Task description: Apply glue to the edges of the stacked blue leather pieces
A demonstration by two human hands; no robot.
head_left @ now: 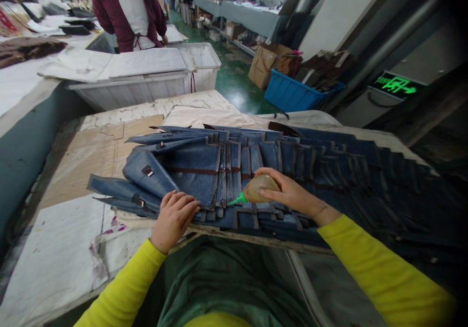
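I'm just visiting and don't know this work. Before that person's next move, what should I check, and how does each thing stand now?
1. Right-hand grip closed around the bottle: ok.
2. Green nozzle angled down toward the blue pieces: ok.
3. Nozzle tip touching a piece: cannot tell.
4. Left-hand grip resting on the near side of the pieces: ok.
5. Top piece at the left lying flat: not ok; its left end curls over.
6. Grey edge strips exposed on the overlapping layers: ok.
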